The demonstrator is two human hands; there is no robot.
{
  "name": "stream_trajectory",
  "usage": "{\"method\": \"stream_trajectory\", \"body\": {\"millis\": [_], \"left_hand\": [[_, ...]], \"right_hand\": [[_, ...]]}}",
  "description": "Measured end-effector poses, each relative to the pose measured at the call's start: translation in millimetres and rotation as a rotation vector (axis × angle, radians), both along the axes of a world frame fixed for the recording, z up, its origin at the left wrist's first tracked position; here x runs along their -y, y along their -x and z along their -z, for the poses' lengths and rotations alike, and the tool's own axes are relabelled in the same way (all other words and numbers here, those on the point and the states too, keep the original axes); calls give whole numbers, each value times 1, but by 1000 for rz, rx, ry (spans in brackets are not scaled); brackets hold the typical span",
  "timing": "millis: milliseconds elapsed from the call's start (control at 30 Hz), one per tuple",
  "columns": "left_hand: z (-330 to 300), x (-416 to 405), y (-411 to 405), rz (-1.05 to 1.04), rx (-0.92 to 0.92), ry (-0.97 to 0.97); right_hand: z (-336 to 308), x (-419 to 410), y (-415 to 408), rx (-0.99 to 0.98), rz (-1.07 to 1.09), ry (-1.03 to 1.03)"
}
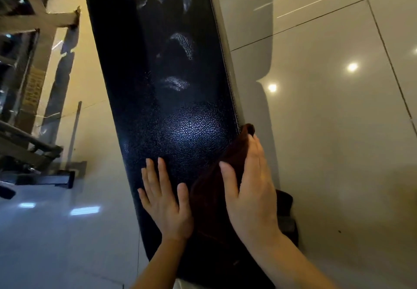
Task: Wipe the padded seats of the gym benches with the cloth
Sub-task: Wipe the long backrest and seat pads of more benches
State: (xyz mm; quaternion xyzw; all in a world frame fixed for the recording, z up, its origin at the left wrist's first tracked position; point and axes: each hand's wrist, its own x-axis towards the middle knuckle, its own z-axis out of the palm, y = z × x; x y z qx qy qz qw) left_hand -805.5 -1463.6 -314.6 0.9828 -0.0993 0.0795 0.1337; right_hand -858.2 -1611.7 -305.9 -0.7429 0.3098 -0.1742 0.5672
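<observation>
The bench seat [162, 90], a long pad of black pebbled leather, ran from the bottom of the view up and away to the top edge, where its far end was cut off. Pale smears and creases caught the light along its upper half, and a brighter sheen sat on the grain just ahead of the hands. The left hand [164, 200] lay flat on the pad with straight, spread fingers, gripping nothing. Just to its right, touching it, the brown cloth [207, 205] was bunched on the near right part of the seat, reaching up along the pad's right edge and spilling over that side. The right hand [250, 189] pressed down on the cloth with straight fingers held together and the thumb stretched out over the fabric, not curled round it. How far the cloth hung below the edge was hard to tell, since it merged with dark shadow there. Both forearms left the view at the bottom. Glossy grey floor tiles [338, 131] showed reflected ceiling lights on the right. On the left, a metal gym frame [33, 144] was blurred and partly out of view.
</observation>
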Motion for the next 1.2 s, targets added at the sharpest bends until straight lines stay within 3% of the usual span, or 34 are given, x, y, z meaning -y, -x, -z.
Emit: {"method": "stream_trajectory", "body": {"millis": [400, 800, 967, 1200], "left_hand": [[-6, 6, -2, -37, -40, 8], [-36, 2, -8, 21, -387, -46], [-36, 9, -3, -8, -369, -99], [-35, 11, 0, -25, -370, -100]], "right_hand": [[4, 4, 5, -6, -89, 44], [34, -52, 121, -151, -96, 48], [50, -71, 159, -138, -62, 154], [56, -75, 167, -26, -186, -167]]}}
